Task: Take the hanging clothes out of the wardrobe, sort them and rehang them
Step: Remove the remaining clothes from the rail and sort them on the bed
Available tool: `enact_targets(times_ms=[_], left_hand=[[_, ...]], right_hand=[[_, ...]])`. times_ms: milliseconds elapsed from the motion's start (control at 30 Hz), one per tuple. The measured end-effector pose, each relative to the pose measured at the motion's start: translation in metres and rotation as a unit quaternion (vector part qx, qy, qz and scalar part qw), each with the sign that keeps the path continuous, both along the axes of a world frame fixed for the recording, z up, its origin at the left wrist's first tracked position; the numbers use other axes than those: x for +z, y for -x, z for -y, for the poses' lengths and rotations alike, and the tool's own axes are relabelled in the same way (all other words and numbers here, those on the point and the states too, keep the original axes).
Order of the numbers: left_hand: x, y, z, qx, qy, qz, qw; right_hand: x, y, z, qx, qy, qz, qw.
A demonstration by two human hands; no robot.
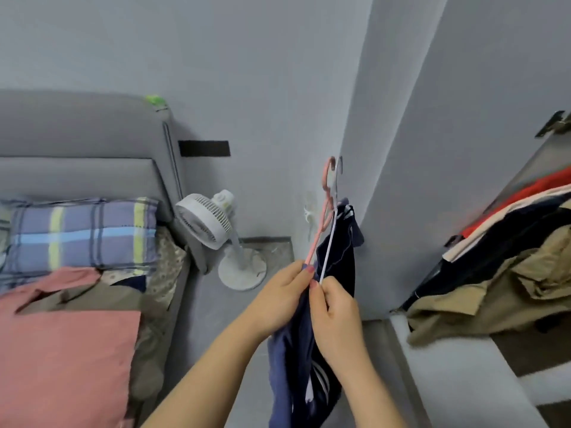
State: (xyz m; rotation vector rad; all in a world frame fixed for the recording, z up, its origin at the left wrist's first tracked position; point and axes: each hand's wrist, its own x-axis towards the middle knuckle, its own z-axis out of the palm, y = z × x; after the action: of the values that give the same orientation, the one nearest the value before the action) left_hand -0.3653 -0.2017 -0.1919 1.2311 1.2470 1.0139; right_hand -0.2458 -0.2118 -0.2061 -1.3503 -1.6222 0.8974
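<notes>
Head view: left hand (279,296) pinches pink hanger (321,230), right hand (335,313) pinches white hanger (328,242) carrying navy garment (341,251). Sorting step, likely; next, separate the hangers.

Navy garment (336,257) draped on white hanger (329,242) beside pink hanger (319,233), possibly two garments.

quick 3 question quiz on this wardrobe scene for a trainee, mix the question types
1. True or false: the pink hanger and the white hanger are held together with their hooks up.
2. What stands on the floor beside the bed? A) white fan B) lamp C) laundry basket
3. Fill in: the left hand and right hand both grip hangers carrying ____-coloured clothes.

Key: 1 true; 2 A; 3 navy
</notes>
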Motion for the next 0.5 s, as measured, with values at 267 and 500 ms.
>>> enact_targets(times_ms=[267, 500], left_hand=[[0.007, 0.158, 0.118, 0.15, -0.029, -0.051, 0.987], [0.005, 0.227, 0.188, 0.275, -0.017, -0.071, 0.959]], right_hand=[[0.0, 0.16, 0.087, 0.14, -0.029, -0.02, 0.99], [-0.009, 0.244, 0.133, 0.238, -0.015, -0.025, 0.971]])
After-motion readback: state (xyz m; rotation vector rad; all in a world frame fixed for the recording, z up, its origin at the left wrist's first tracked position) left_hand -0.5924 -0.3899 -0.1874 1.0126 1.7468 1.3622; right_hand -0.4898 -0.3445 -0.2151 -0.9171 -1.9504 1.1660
